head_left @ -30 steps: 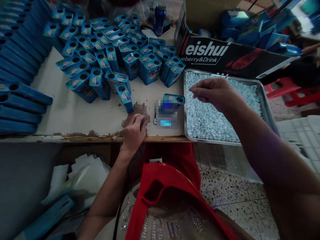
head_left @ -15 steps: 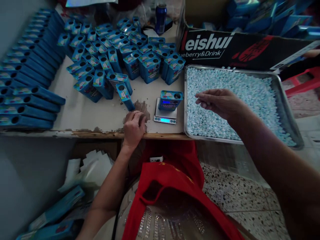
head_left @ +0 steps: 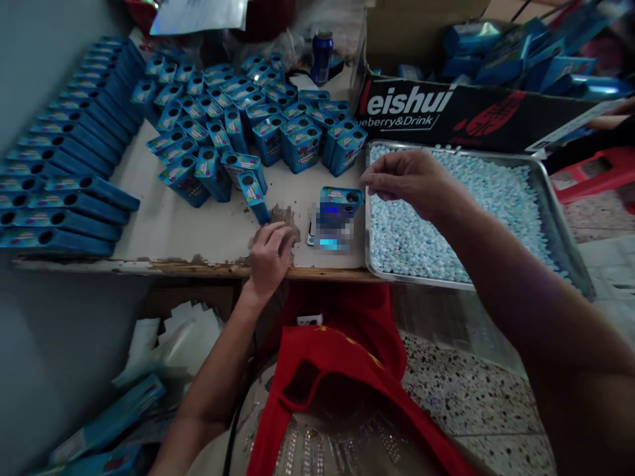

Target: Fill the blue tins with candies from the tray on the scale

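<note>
My right hand (head_left: 404, 182) is held in a pinch above the left side of a metal tray (head_left: 368, 254) full of small pale-blue candies (head_left: 421, 241). Whatever is between its fingertips is too small to make out. Just left of those fingertips, a blue candy box (head_left: 340, 206) with a round hole in its top stands on a small digital scale (head_left: 311, 233) with a lit display. My left hand (head_left: 270, 254) rests on the table's front edge, fingers loosely bent and apart. Close to its fingertips stands a narrow blue box (head_left: 254, 198); I cannot tell whether they touch.
Several blue boxes (head_left: 233, 125) stand grouped across the table (head_left: 143, 231), and a row of them (head_left: 74, 142) lines the left side. Behind the tray is a black carton (head_left: 407, 109) holding more blue boxes. A blue can (head_left: 322, 58) stands at the back. A red stool (head_left: 600, 175) is at right.
My right hand has moved left, from above the candies toward the box on the scale. My left hand has stayed by the table edge. The view has shifted slightly.
</note>
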Available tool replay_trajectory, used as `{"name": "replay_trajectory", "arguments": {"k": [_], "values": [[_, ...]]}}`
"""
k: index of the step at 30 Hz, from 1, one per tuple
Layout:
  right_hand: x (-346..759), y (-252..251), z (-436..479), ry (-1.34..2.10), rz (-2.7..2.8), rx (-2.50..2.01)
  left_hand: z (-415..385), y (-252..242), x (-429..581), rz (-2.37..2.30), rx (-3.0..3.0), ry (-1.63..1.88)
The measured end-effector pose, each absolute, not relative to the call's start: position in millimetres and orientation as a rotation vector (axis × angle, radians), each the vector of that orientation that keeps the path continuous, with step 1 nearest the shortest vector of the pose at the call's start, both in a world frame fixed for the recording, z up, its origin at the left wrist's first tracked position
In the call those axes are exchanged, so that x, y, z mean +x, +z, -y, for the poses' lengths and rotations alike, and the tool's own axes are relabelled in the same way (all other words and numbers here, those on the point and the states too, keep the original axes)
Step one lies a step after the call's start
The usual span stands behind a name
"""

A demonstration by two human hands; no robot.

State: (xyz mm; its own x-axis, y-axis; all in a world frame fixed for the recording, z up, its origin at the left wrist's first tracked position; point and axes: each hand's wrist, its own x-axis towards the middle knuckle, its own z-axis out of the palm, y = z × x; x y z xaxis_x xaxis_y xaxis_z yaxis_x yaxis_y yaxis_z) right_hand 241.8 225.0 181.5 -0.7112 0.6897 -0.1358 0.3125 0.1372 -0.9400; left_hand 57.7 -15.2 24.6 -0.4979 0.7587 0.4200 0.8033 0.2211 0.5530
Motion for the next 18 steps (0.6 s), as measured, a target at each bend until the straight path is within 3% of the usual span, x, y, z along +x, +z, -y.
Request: {"name": "replay_trajectory", "arguments": {"k": [4,8,10,14,18], "values": [[266,173,-245,1.390,2.118,-1.000,-18,70,72,2.105,-1.736,-1.069],[290,149,-265,0.577,2.593,-1.218,-77,112,97,2.077,-2.094,-0.631],[292,136,-268,0.355,2.716,-1.211,-93,125,102,2.124,-2.196,-0.442],[259,122,-256,0.632,2.654,-0.982,-76,163,65,2.157,-2.064,-0.441],[185,124,-217,0.674,2.696,-0.587,-17,225,-51,2.290,-1.762,-0.589]]}}
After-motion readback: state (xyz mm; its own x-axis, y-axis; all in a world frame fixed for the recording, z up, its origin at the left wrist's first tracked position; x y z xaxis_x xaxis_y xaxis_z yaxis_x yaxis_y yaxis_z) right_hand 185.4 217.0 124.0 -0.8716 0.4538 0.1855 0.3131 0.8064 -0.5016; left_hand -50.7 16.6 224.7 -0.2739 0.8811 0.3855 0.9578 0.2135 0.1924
